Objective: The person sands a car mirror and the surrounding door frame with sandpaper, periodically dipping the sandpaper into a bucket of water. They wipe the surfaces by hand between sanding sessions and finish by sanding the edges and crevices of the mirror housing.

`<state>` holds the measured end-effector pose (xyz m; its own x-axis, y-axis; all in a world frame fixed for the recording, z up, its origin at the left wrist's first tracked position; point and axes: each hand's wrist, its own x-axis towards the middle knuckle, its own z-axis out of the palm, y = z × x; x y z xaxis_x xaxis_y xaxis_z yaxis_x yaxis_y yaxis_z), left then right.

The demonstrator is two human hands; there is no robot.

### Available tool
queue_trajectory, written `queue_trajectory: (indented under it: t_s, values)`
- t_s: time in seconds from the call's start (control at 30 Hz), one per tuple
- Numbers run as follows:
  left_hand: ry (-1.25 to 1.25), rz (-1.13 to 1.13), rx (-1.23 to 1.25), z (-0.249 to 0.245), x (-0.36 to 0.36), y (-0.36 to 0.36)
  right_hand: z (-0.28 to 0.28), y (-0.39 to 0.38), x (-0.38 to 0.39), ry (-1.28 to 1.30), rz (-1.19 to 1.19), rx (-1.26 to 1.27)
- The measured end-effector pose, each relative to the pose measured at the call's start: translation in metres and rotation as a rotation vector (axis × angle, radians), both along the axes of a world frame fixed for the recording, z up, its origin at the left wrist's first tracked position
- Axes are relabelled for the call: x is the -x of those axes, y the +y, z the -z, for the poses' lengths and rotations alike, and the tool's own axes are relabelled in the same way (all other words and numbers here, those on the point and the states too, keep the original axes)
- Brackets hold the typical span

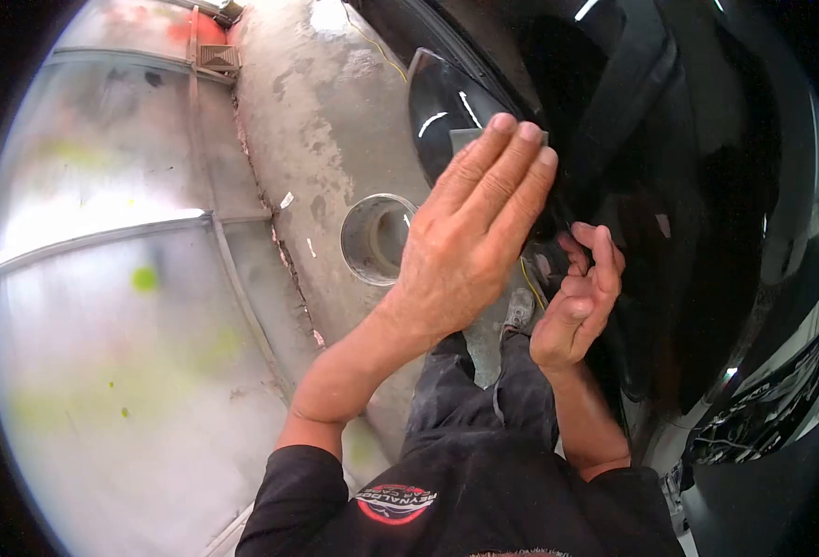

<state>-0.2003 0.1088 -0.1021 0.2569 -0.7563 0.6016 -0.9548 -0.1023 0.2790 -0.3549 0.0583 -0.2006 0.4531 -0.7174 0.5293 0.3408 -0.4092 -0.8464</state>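
Observation:
My left hand (470, 218) lies flat with its fingers stretched out together over the glossy black car's pointed edge piece (435, 102). Under its fingers is a thin grey sanding sheet (463, 139), whose edges stick out on both sides of the fingertips. The palm covers the rest of the sheet, and the thumb is hidden. Lower and to the right, my right hand (584, 297) is held beside the black car panel (665, 288), fingers loosely bent and apart, with nothing in them. Its fingers are mirrored in the shiny paint.
A round metal bucket (358, 246) stands on the stained concrete floor (312, 139) to the left. Paint-spotted white wall panels (122, 325) run along the left side. A yellow cord (532, 283) lies near my shoe (519, 308). Dark car parts (762, 408) show at lower right.

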Motion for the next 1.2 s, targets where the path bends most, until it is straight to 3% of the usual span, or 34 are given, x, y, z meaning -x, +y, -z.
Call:
queue_trajectory:
  t_s: [0.1, 0.23, 0.3, 0.37, 0.43, 0.5, 0.57, 0.63, 0.7, 0.77, 0.83, 0.93, 1.03, 1.2]
  values:
    - [0.036, -0.078, 0.067, 0.001, -0.037, -0.008, 0.001, -0.002, -0.006, 0.031, 0.014, 0.011]
    - [0.320, -0.202, 0.025, 0.004, -0.081, -0.019, -0.002, -0.003, -0.010, 0.020, 0.014, 0.002]
    - [0.093, -0.204, 0.074, 0.001, -0.044, -0.014, -0.005, -0.001, -0.008, 0.016, 0.003, -0.025]
    - [0.063, -0.029, 0.065, 0.006, -0.004, -0.006, -0.006, 0.001, -0.010, 0.022, -0.001, -0.047]
    - [0.079, 0.006, 0.115, 0.013, -0.016, -0.008, -0.007, 0.000, -0.012, 0.040, -0.003, -0.064]
    - [0.096, -0.132, 0.170, 0.013, -0.060, -0.022, -0.006, -0.005, -0.016, 0.028, -0.013, -0.029]
    - [0.406, -0.251, 0.034, 0.008, -0.106, -0.033, -0.011, -0.006, -0.019, 0.031, -0.016, -0.020]
    - [0.468, -0.234, 0.048, 0.005, -0.105, -0.030, -0.017, -0.006, -0.024, 0.025, -0.011, -0.024]
    - [0.268, -0.227, 0.205, 0.017, -0.066, -0.021, -0.019, -0.008, -0.025, 0.021, -0.009, -0.013]
    - [0.176, -0.122, 0.153, 0.020, -0.014, -0.004, -0.020, -0.011, -0.026, 0.026, -0.006, -0.003]
    - [0.162, -0.050, 0.143, 0.027, -0.008, 0.006, -0.024, -0.011, -0.032, 0.037, -0.003, 0.007]
    - [0.268, -0.162, 0.245, 0.018, -0.084, -0.013, -0.032, -0.014, -0.048, 0.075, 0.016, 0.045]
    - [0.556, -0.118, 0.183, 0.010, -0.139, -0.025, -0.041, -0.018, -0.059, 0.071, 0.026, 0.098]
    - [0.315, -0.178, 0.259, 0.022, -0.042, 0.006, -0.057, -0.022, -0.077, 0.072, 0.042, 0.172]
